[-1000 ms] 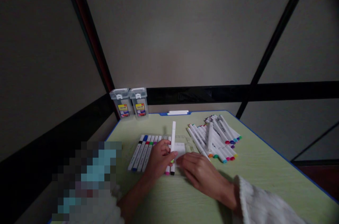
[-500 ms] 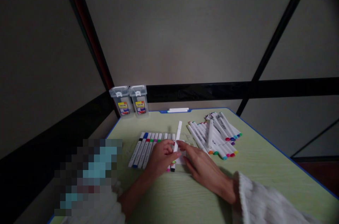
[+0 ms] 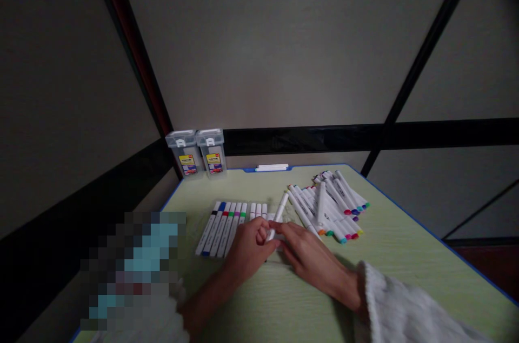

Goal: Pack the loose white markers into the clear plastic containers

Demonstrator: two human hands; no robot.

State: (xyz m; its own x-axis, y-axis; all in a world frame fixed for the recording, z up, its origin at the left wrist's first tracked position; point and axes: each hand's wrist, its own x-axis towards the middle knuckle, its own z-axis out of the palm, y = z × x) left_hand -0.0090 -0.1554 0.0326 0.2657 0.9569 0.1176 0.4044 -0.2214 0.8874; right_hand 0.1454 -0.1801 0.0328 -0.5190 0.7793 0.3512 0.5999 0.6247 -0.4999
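A white marker [image 3: 281, 207] is pinched between my two hands, slanting up and to the right. My left hand [image 3: 248, 246] is closed around its lower end, thumb and fingers together. The fingertips of my right hand [image 3: 308, 254] press on the same marker from the right side; its cap and tip are partly covered by fingers. Under and left of my left hand lies a row of white markers [image 3: 221, 229] with black, blue, red, green and purple bands, side by side in a clear tray. A few more markers [image 3: 258, 210] of that row show beyond my fingers.
A loose pile of white markers [image 3: 330, 208] with coloured ends lies to the right. Two lidded clear boxes [image 3: 188, 156] stand at the back left of the pale green table [image 3: 259, 300]. Markers [image 3: 271, 167] rest in the blue slot at the far edge.
The held marker has tipped over to the right and come lower. My left fingers have closed further round it, and my hands have drawn closer together.
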